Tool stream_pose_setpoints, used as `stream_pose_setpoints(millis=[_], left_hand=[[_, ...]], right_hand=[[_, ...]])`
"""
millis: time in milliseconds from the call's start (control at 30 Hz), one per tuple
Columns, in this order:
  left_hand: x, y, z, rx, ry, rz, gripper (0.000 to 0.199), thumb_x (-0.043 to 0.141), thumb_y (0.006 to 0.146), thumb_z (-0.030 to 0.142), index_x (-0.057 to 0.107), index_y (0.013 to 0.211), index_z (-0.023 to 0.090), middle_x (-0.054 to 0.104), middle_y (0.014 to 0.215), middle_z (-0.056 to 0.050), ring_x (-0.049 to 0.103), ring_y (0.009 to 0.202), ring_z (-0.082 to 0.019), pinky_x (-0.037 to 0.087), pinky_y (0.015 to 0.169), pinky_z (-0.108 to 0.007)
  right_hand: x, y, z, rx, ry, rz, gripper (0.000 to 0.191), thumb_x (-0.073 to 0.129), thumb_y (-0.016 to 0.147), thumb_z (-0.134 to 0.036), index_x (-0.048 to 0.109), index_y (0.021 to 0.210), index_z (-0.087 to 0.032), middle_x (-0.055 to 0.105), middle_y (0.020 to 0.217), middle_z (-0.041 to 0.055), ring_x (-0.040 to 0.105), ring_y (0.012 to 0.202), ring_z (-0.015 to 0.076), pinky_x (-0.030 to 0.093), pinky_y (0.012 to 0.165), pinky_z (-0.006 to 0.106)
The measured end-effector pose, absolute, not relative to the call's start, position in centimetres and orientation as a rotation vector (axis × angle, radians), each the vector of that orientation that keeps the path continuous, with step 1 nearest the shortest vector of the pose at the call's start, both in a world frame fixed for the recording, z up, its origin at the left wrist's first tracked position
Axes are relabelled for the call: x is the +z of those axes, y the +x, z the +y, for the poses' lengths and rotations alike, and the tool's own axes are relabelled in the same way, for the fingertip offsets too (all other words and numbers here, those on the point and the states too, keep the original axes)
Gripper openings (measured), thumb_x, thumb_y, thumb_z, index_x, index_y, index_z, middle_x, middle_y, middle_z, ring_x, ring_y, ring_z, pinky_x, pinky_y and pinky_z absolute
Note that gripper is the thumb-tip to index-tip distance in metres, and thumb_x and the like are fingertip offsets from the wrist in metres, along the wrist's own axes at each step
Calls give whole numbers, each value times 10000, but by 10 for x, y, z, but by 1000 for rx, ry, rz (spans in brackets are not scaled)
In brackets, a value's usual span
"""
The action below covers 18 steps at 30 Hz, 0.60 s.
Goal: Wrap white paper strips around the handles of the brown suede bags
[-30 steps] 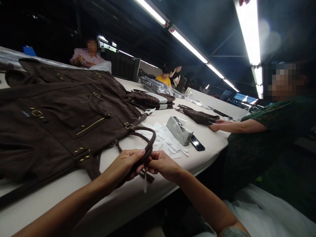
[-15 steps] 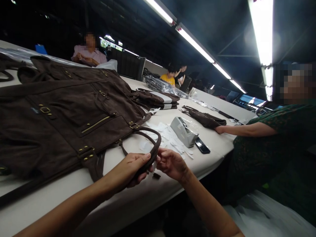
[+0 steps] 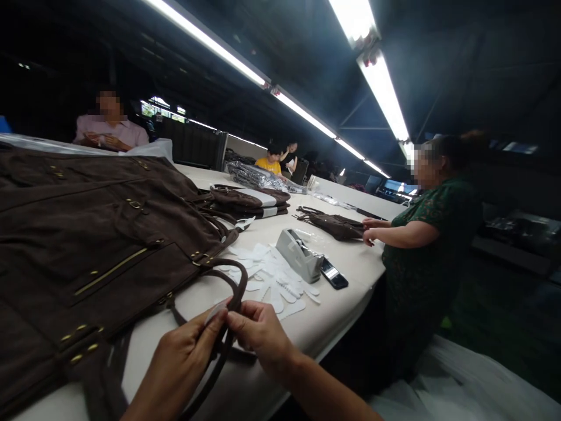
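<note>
A dark brown bag point(image 3: 144, 245) with brass buckles and a zipped pocket lies on the table to the left. Its looped handle point(image 3: 242, 279) reaches out over the front edge towards me. My left hand point(image 3: 186, 351) is closed around the handle, thumb on top. A small pale strip point(image 3: 215, 313) shows by that thumb, partly covered. Opposite it, my right hand point(image 3: 263, 336) pinches at the same spot on the handle; its fingertips are partly hidden behind the handle. Just beyond my hands, white paper pieces point(image 3: 267, 272) are spread on the table.
A grey tape dispenser point(image 3: 298, 255) and a phone point(image 3: 334, 273) sit beyond the papers. Stacked brown bags point(image 3: 249, 202) lie farther back. On the right a co-worker in green point(image 3: 433, 234) handles another brown bag point(image 3: 335, 225). Other people are behind the white table point(image 3: 350, 310).
The view has turned right, so the scene sits farther left. My hands have drawn closer together at the handle, and a pale strip now shows by my left thumb. The co-worker's second hand has come into view.
</note>
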State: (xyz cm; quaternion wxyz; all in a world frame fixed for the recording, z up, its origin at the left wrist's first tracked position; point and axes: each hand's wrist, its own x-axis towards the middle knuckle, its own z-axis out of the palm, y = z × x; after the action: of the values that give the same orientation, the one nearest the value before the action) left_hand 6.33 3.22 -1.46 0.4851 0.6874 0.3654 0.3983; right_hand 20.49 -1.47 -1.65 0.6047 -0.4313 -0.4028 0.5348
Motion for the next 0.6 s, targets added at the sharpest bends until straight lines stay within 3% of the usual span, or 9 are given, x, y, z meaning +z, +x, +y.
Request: stream_pose_setpoints(millis=[167,267,367,500,600], left_hand=[[-18,64,26,894,1853,899,455,457,887,538,684,1162,256,734,818,-48,691,748,-250,547,705,-287],[-24,60,26,936,2074,812,392,484,899,459,663,1204,290,717,1087,-58,683,967,-250,524,852,-268],[-28,55,22,960,2238,687,373,518,896,373,636,1244,312,677,1192,-62,677,1000,-231,519,848,-234],[-21,55,4,1131,2248,702,259,565,886,326,728,1085,292,719,953,-79,681,799,-187,508,704,-188],[-12,59,-5,1273,2155,724,171,611,865,291,763,939,271,696,804,-62,641,692,-156,480,664,-183]], right_hand=[[-14,205,-26,1213,-1050,-1081,516,790,675,-553,662,885,-99,572,628,5,505,507,77,380,473,185],[-11,216,-38,1295,-1062,-1165,559,811,660,-516,666,1014,-108,609,692,21,554,534,97,456,520,216],[-14,225,-49,1145,-1209,-1151,605,818,671,-463,606,1137,-141,586,622,-25,555,486,106,443,477,207],[-18,230,-62,1089,-1256,-1030,549,863,636,-371,562,1041,-156,577,526,-58,501,402,79,359,408,151],[-15,232,-67,1232,-1188,-1007,410,827,687,-385,582,897,-132,669,595,22,328,286,18,180,302,135]])
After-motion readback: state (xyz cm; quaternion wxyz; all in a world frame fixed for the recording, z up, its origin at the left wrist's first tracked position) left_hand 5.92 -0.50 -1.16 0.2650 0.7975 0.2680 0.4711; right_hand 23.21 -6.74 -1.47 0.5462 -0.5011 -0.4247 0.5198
